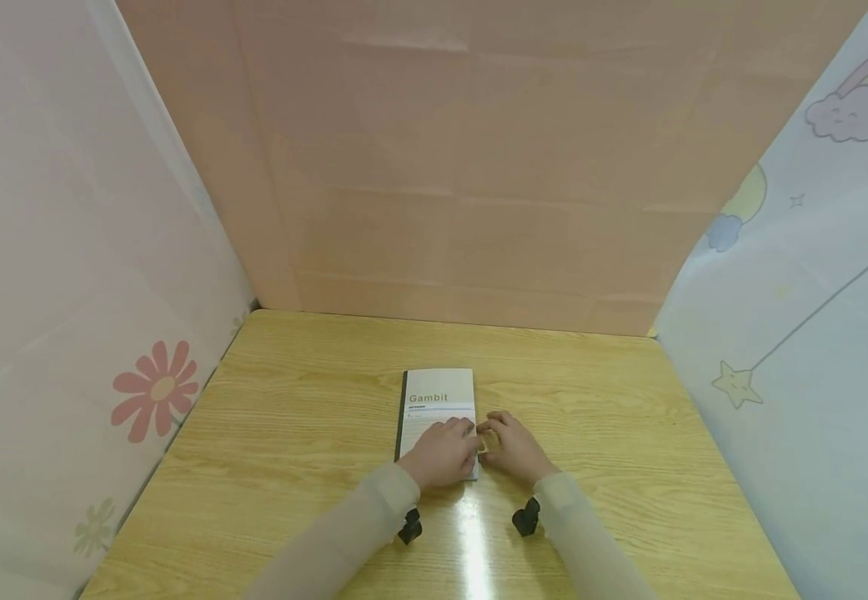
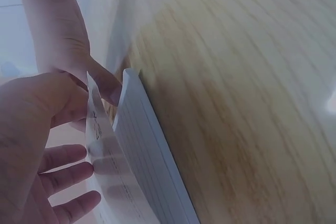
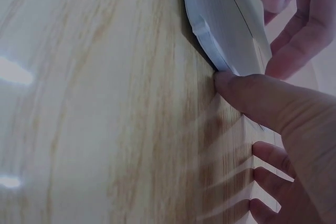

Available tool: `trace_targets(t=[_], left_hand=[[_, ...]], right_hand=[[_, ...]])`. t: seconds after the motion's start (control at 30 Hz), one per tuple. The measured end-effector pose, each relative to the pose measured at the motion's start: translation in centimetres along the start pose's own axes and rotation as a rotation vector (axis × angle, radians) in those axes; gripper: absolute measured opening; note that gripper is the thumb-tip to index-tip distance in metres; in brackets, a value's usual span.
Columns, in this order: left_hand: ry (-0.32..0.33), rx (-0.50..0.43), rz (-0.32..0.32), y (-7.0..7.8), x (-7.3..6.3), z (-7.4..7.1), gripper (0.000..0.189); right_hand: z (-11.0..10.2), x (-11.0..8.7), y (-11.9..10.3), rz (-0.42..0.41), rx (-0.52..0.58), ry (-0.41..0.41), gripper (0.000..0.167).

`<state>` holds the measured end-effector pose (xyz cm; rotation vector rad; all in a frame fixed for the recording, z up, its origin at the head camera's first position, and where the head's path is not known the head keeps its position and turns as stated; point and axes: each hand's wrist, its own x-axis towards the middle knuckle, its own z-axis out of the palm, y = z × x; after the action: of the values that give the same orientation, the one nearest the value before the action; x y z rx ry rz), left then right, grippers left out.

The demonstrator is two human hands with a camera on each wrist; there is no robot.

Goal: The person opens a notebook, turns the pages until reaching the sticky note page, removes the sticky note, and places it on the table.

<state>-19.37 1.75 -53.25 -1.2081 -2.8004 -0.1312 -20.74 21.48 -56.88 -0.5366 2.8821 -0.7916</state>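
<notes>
A notebook (image 1: 437,386) with a white cover marked "Gambit" and a dark spine lies on the table. My left hand (image 1: 444,452) rests over its lower right part. In the left wrist view the cover (image 2: 118,177) stands lifted from the lined pages (image 2: 149,150), and my left hand (image 2: 37,129) has its fingers spread against the cover's outer side. Beside the notebook's right edge is my right hand (image 1: 516,450). Its thumb (image 3: 252,93) touches the corner of the page block in the right wrist view, while its other fingers extend close to the tabletop.
The wood-grain table (image 1: 291,433) reflects a bright light near the front. A plain tan sheet (image 1: 449,167) hangs behind it, and patterned cloth walls (image 1: 28,275) stand at both sides. Each wrist carries a small black device (image 1: 526,518).
</notes>
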Motion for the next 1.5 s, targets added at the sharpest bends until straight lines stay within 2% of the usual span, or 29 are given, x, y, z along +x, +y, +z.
trace_targets(t=[0.13,0.3,0.63,0.93,1.3,1.4,1.5], left_hand=[[-0.044,-0.014,-0.009,0.0,-0.1,-0.1,0.028],[-0.078,-0.006,-0.012,0.0,0.0,-0.1,0.042],[-0.069,-0.013,-0.016,-0.2,0.1,-0.7,0.049],[0.038,-0.071,-0.017,-1.2,-1.0,-2.4,0.045],[0.155,-0.093,-0.074,-2.2,-3.4,-6.4,0.042],[0.178,-0.091,-0.108,-2.5,-4.2,-7.3,0.039],[0.196,-0.14,-0.173,-2.8,-5.0,-7.9,0.032]], right_hand=[[0.0,0.1,0.2,-0.03,-0.02,0.015,0.043],[0.0,0.2,0.2,-0.044,-0.012,0.022,0.044],[-0.2,0.1,0.1,-0.001,-0.004,-0.005,0.045],[-0.4,-0.1,-0.1,0.0,0.012,-0.016,0.045],[-0.5,0.0,-0.3,0.008,0.01,-0.015,0.043],[-0.5,-0.1,-0.3,0.017,0.024,-0.015,0.044],[-0.4,-0.2,-0.2,0.03,0.031,-0.022,0.045]])
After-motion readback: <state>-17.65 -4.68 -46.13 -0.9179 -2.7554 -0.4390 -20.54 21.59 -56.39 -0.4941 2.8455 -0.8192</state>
